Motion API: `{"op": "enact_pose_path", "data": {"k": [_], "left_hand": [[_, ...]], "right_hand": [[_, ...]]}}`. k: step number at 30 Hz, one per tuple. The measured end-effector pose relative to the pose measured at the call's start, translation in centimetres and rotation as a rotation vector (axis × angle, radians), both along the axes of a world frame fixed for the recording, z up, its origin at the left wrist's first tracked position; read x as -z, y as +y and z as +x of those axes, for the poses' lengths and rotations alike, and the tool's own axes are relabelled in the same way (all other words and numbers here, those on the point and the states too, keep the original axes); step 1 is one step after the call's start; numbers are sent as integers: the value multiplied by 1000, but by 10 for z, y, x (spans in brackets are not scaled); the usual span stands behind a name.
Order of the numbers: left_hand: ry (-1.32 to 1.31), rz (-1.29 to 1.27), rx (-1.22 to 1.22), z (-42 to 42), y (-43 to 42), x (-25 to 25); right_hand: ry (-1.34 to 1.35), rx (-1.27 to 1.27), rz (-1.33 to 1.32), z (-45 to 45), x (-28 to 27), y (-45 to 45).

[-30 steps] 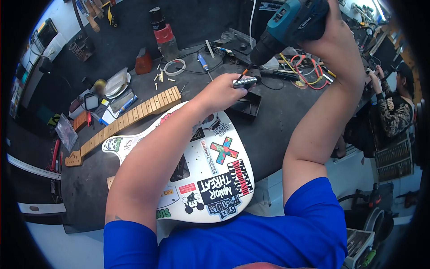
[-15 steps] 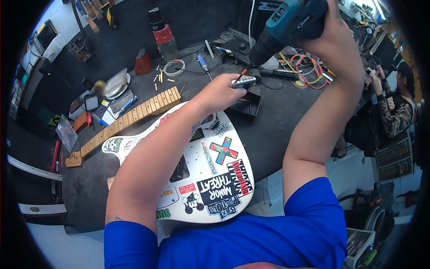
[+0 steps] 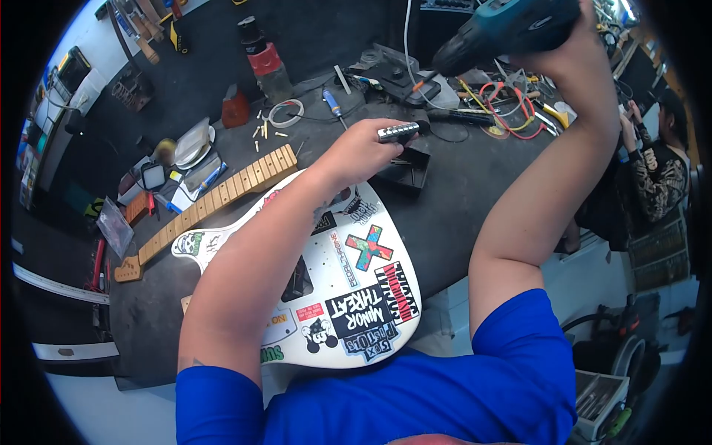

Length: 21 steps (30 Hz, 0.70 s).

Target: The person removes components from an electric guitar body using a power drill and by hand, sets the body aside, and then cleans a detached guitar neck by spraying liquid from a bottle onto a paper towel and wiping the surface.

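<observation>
My left hand (image 3: 365, 150) is closed around a small metal guitar bridge (image 3: 399, 132) with a row of saddles, held above the upper edge of the white, sticker-covered guitar body (image 3: 406, 297). Up at the top right, my right hand (image 3: 569, 59) grips a teal and black cordless drill (image 3: 504, 28), partly cut off by the frame. The drill's bit (image 3: 424, 81) points down and left, apart from the bridge. Below the bridge stands a small black open tray (image 3: 410, 174) with thin parts in it. My left forearm covers part of the guitar body.
A guitar neck (image 3: 215, 200) lies left of the body. Behind are a blue-handled screwdriver (image 3: 331, 102), a coil of pale wire (image 3: 286, 113), several small pale pieces and a red-topped bottle (image 3: 265, 59). Cables and tools clutter the back right. Another person (image 3: 660, 167) sits at far right.
My right hand has lifted the drill up and right, so its bit has come away from the bridge. My left hand has turned the bridge slightly and shifted a little left.
</observation>
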<state>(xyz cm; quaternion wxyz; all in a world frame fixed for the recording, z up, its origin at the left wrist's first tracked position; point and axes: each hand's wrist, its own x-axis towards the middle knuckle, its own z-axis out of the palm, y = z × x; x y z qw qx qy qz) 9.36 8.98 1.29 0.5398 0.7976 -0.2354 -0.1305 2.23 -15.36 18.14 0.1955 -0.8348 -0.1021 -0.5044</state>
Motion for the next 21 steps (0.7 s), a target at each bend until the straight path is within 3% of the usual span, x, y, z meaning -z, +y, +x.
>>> {"op": "enact_pose_path", "data": {"k": [4,5,7,9,11,14,17,21], "left_hand": [[-61,322,-44,-21,-6,-34],[-166,422,-20,-19,-8,-33],[-305,646,21,-19,-13,-40],[-376,896,62,-25,-23,-53],[-232,1225,159,-32,-39,-74],[-352,1248,301,-15,-36,-60],[-112,928,175,-17,-39,-82],[142,-15,163,5,-14,-49]], "right_hand": [[-77,-110,173,14,-2,-42],[-91,-96,234,19,-1,-53],[-56,-313,416,-11,-12,-33],[-128,-293,434,-7,-11,-44],[-169,-298,441,-10,-11,-48],[-296,-317,358,3,-2,-62],[-343,-316,313,5,3,-69],[-284,-400,389,-2,0,-79]]}}
